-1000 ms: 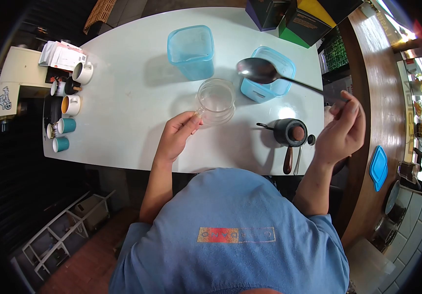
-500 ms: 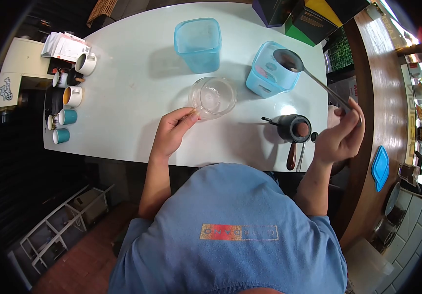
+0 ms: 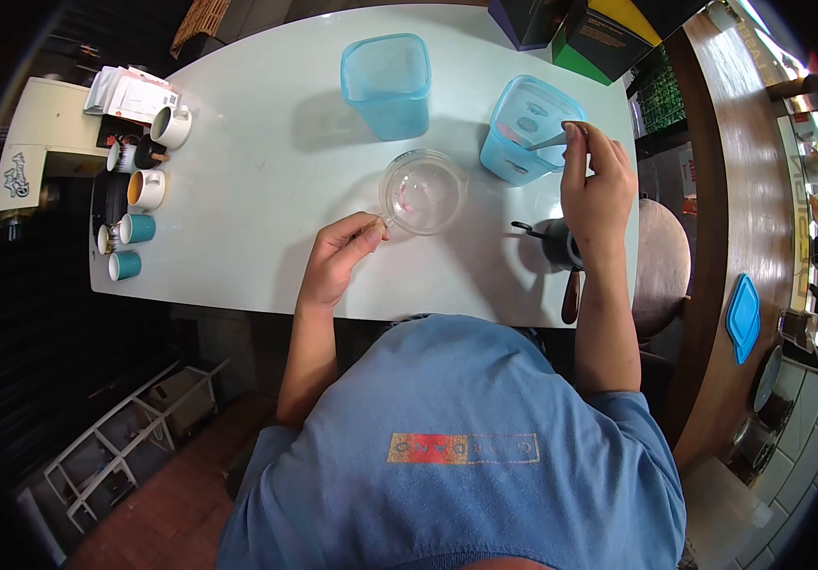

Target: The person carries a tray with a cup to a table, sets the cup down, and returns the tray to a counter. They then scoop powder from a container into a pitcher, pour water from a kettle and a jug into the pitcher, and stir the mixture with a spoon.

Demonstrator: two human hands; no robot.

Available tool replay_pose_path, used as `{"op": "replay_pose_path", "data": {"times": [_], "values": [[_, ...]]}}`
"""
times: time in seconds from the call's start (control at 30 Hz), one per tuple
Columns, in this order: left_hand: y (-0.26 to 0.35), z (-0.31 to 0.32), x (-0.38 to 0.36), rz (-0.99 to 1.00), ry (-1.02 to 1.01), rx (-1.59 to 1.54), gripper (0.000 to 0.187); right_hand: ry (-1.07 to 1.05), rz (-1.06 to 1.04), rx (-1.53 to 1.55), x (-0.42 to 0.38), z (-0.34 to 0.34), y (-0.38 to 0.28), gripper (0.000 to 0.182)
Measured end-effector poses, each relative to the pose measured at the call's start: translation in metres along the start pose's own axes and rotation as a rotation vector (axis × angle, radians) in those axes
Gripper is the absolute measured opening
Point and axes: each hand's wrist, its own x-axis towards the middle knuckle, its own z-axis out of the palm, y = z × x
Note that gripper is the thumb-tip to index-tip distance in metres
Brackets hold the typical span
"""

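My left hand (image 3: 341,252) pinches the handle of a clear glass cup (image 3: 423,193) standing on the white table (image 3: 266,171). My right hand (image 3: 597,182) grips a metal spoon (image 3: 549,142) whose bowl reaches down into an open blue plastic container (image 3: 528,128) at the right. What the spoon holds inside is hidden. Below my right hand a small black pot (image 3: 553,244) with a wooden handle stands near the table's front edge.
A second, taller blue container (image 3: 387,84) stands behind the glass cup. Several mugs (image 3: 143,190) and a cream machine (image 3: 34,157) crowd the left end. Coloured boxes (image 3: 585,33) sit at the far right corner. A wooden counter (image 3: 727,190) with a blue lid (image 3: 742,318) runs along the right.
My right hand has moved forward and left from beside the table, bringing the spoon down into the right blue container. My left hand stays on the glass cup's handle.
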Motion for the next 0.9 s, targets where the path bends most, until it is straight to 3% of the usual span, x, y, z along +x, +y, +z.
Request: {"op": "replay_pose_path", "data": {"times": [0.17,0.53,0.9], "values": [[0.001,0.004,0.000,0.000,0.079,0.001,0.017,-0.004,0.011,0.002,0.002,0.000,0.000,0.011],[0.003,0.001,0.003,-0.013,0.088,0.018,0.017,0.167,0.412,0.123,0.004,-0.015,-0.004,0.021],[-0.001,0.009,0.010,-0.071,0.123,-0.044,0.018,0.407,0.430,0.324,0.018,-0.064,-0.003,0.024]]}}
